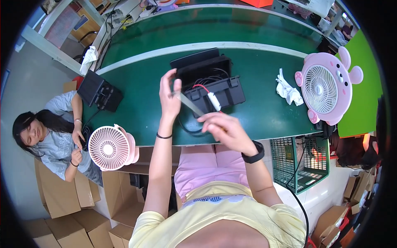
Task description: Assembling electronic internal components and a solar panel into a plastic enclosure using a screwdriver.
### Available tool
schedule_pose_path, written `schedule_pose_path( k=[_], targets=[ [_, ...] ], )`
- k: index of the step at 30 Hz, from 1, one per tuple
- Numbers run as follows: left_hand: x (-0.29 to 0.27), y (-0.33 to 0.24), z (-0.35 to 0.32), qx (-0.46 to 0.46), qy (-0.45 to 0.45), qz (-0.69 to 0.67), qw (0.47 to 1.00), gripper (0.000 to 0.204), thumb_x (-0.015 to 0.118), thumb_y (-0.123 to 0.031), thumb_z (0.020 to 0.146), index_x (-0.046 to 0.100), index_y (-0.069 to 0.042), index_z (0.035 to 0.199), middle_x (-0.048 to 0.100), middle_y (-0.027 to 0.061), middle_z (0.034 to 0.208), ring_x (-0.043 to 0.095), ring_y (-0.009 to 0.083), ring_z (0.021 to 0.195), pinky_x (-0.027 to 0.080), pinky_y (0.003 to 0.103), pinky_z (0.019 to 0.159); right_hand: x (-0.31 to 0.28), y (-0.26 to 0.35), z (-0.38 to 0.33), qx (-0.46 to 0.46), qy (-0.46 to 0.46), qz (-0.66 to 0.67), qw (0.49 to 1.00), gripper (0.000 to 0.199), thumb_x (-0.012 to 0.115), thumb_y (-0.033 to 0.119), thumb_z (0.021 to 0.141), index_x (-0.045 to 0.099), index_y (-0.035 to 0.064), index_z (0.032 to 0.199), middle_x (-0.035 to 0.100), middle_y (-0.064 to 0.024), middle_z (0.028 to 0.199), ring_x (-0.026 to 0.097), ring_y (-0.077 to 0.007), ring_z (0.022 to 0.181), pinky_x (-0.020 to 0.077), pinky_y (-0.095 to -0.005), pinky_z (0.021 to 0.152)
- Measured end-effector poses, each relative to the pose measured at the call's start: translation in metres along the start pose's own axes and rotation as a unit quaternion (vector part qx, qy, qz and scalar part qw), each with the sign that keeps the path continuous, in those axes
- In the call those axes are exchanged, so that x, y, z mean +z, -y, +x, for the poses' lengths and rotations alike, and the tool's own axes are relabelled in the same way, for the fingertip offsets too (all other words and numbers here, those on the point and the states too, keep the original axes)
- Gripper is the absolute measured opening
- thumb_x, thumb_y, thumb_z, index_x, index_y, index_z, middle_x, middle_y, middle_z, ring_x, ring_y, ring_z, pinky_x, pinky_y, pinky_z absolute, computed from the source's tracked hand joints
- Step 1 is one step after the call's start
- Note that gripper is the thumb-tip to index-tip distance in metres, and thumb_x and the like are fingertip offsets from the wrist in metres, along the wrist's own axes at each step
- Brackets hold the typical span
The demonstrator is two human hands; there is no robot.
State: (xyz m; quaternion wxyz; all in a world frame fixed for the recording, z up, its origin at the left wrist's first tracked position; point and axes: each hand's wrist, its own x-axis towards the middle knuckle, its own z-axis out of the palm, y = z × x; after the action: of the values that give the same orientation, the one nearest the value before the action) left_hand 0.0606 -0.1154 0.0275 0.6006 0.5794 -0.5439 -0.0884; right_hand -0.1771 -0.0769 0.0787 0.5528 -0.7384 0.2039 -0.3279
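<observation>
A pale see-through strip (191, 104), perhaps tape, stretches between my two hands. My left hand (169, 95) is raised at the strip's upper end, with the fingers curled; how they grip it is partly hidden. At the lower end, my right hand (223, 127) pinches the strip between thumb and fingers. Just beyond them a black plastic case (235, 91) lies open on the bench, its lid leaning back. Coiled black cable (211, 79) fills part of it. A red wire (201, 86) runs to a white cylindrical piece (214, 101) lying across the case's near side.
A pink animal-shaped fan (326, 89) and crumpled white tissue (288, 89) stand right on the green bench (256, 62). Left are another pink fan (108, 149), a black case (99, 93) and a seated person (53, 136) handling cable. Below right sits a green crate (300, 163); cardboard boxes (62, 194) lie lower left.
</observation>
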Motion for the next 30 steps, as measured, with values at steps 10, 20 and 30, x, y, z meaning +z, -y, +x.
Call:
schedule_pose_path(
  k=[10, 20, 30],
  targets=[
    [-0.015, -0.077, -0.054, 0.163, 0.084, 0.175, 0.967, 0.017, 0.082, -0.020, 0.071, 0.078, -0.017, 0.088, 0.042, 0.0158, 0.150, 0.025, 0.0467, 0.143, 0.023, 0.055, 0.117, -0.048, -0.039, -0.022, 0.102, -0.394, 0.027, 0.913, 0.016, 0.060, 0.022, 0.100, 0.060, 0.0064, 0.104, 0.066, -0.0036, 0.119, 0.045, -0.0029, 0.065, 0.0372, -0.0218, 0.054],
    [-0.017, -0.105, -0.103, 0.157, 0.250, -0.004, 0.956, 0.031, 0.086, -0.017, 0.067, 0.075, -0.010, 0.096, 0.072, 0.0047, 0.105, 0.067, 0.0234, 0.099, 0.054, 0.038, 0.083, -0.060, -0.042, -0.064, 0.182, -0.287, -0.003, 0.940, 0.025, 0.069, 0.018, 0.091, 0.055, 0.0056, 0.107, 0.055, 0.0032, 0.082, 0.047, -0.0071, 0.070, 0.0419, -0.0230, 0.064],
    [-0.015, -0.112, -0.081, 0.098, 0.282, 0.167, 0.940, 0.060, 0.077, -0.039, 0.082, 0.059, -0.011, 0.132, 0.060, 0.0115, 0.128, 0.054, 0.0321, 0.123, 0.035, 0.051, 0.109, -0.004, -0.066, -0.096, 0.118, -0.388, 0.178, 0.897, 0.024, 0.055, 0.018, 0.095, 0.045, 0.0083, 0.114, 0.051, 0.0002, 0.087, 0.042, -0.0033, 0.059, 0.0352, -0.0171, 0.048]
  ],
)
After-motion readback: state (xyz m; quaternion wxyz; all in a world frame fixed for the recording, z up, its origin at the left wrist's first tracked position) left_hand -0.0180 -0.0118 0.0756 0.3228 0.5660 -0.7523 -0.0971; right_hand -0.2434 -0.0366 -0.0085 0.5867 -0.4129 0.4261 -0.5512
